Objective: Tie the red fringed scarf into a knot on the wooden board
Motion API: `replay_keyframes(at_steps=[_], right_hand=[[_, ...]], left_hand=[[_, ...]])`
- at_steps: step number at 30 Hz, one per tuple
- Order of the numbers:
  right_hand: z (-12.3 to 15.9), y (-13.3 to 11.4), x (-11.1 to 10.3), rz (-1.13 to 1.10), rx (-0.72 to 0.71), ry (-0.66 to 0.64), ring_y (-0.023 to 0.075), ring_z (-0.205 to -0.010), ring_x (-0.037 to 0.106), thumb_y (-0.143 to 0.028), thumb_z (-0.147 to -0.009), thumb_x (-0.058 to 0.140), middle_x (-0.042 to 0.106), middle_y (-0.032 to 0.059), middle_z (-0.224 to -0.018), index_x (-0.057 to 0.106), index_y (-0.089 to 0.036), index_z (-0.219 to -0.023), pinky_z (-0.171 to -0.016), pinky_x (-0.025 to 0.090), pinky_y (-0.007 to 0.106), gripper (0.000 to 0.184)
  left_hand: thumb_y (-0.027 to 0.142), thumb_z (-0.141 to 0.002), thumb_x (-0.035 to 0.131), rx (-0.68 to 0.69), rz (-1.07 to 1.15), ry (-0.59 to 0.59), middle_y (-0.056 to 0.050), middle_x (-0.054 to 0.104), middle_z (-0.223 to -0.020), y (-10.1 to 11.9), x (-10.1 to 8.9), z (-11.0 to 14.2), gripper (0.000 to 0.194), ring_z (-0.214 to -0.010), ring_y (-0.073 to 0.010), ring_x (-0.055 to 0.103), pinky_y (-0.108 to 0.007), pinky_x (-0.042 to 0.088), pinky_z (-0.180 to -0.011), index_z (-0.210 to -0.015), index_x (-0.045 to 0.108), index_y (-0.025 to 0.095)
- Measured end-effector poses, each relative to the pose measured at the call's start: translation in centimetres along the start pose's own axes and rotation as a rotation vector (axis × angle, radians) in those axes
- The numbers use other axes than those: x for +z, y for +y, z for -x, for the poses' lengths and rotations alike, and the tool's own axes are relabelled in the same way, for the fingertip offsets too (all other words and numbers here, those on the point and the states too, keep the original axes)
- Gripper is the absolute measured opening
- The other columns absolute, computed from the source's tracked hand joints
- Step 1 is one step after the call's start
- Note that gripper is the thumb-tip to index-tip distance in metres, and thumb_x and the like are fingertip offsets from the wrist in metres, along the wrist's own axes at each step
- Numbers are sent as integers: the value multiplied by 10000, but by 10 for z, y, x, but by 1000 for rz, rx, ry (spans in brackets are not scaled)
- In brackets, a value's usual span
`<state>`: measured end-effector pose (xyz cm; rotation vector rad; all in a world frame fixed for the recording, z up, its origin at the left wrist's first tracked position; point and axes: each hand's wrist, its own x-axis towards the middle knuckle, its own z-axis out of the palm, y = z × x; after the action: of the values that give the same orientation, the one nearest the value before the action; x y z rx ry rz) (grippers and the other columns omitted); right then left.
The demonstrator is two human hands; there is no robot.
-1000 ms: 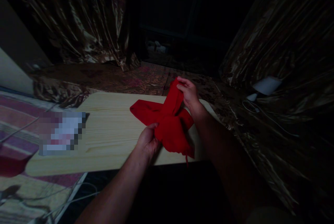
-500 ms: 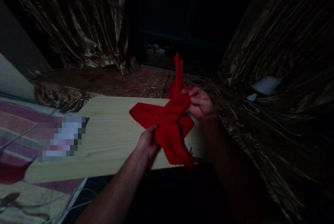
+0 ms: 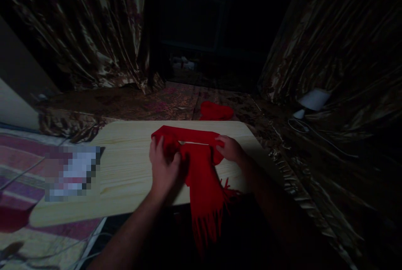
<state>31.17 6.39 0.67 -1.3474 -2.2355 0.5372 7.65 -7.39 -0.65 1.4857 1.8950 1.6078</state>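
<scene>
A red fringed scarf [image 3: 201, 173] lies on a pale wooden board [image 3: 125, 169], folded into a band across the top with its tail hanging over the near edge. My left hand [image 3: 163, 167] rests on the band's left part, fingers curled onto the cloth. My right hand [image 3: 229, 148] pinches the band's right end. A second red cloth [image 3: 216, 111] lies on the floor just beyond the board.
Shiny brown curtains [image 3: 78, 31] hang at left and right. A blurred-out flat object [image 3: 72, 173] lies on the board's left end. A striped rug [image 3: 19, 165] is at left, and a white object with a cable [image 3: 310, 100] sits at right.
My right hand brought the raised scarf end down and over, so the tail now hangs off the near edge. My left hand shifted up onto the folded band.
</scene>
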Motion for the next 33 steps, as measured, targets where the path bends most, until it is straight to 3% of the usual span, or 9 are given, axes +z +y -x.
replay_keyframes(at_steps=[3, 6, 10, 17, 22, 26, 29, 31, 33], right_hand=[[-7, 14, 18, 257, -54, -102, 308, -1367, 491, -162, -847, 598, 601, 195, -1385, 627, -78, -1343, -1161, 375, 410, 504], [-18, 28, 33, 359, -147, -109, 291, -1414, 433, -135, -901, 483, 548, 199, -1442, 556, -51, -1409, -1185, 342, 412, 521], [-50, 46, 42, 409, -241, -107, 242, -1467, 354, -52, -865, 427, 484, 187, -1505, 488, -16, -1450, -1227, 259, 375, 589], [-112, 63, 50, 430, -299, -124, 249, -1469, 350, -5, -799, 450, 472, 194, -1508, 460, 6, -1461, -1241, 216, 404, 662], [-132, 71, 53, 379, -299, -105, 228, -1462, 366, 17, -779, 431, 464, 182, -1514, 469, -42, -1471, -1236, 231, 420, 695], [-127, 67, 48, 328, -323, -69, 236, -1438, 404, -19, -804, 446, 525, 174, -1475, 538, -53, -1418, -1221, 260, 411, 621], [-110, 49, 35, 265, -225, 125, 250, -1354, 490, -96, -838, 473, 586, 172, -1403, 630, -84, -1316, -1157, 350, 379, 504], [-91, 33, 24, 210, -85, 237, 246, -1163, 609, -157, -853, 489, 685, 153, -1226, 711, -128, -1150, -1028, 451, 350, 372], [-67, 18, 14, 109, 58, 187, 211, -841, 663, -260, -877, 501, 739, 88, -889, 735, -172, -907, -801, 505, 310, 252]], left_hand=[[444, -918, 552, 234, -276, -283, -102, 337, -1618, 9, -1, -9, 595, -1517, -331, 222, -597, 237, -1201, -1481, 460, 275], [581, -931, 488, 321, -485, -588, -82, 339, -1619, 13, 9, -17, 624, -1518, -353, 210, -669, 178, -1178, -1498, 453, 321], [657, -936, 400, 273, -611, -698, -105, 313, -1626, 0, 26, -30, 695, -1508, -368, 234, -676, 187, -1163, -1531, 408, 297], [649, -913, 449, 286, -618, -635, -76, 402, -1588, -20, 50, -59, 657, -1457, -346, 352, -628, 245, -1158, -1480, 485, 319], [604, -895, 516, 296, -565, -614, -72, 429, -1571, -26, 51, -62, 634, -1436, -330, 391, -622, 224, -1175, -1462, 506, 319], [497, -943, 464, 251, -378, -529, -106, 464, -1544, -33, 49, -61, 613, -1424, -288, 415, -553, 263, -1187, -1504, 447, 253], [331, -935, 422, 171, -160, -422, -120, 565, -1447, -40, 46, -63, 556, -1320, -249, 525, -447, 404, -1119, -1464, 478, 172], [245, -868, 458, 130, -107, -304, -123, 653, -1305, -41, 42, -64, 513, -1198, -245, 596, -404, 475, -1039, -1360, 561, 140], [201, -806, 496, 117, -169, -188, -108, 704, -1138, -39, 38, -65, 411, -1099, -253, 617, -395, 496, -986, -1182, 655, 153]])
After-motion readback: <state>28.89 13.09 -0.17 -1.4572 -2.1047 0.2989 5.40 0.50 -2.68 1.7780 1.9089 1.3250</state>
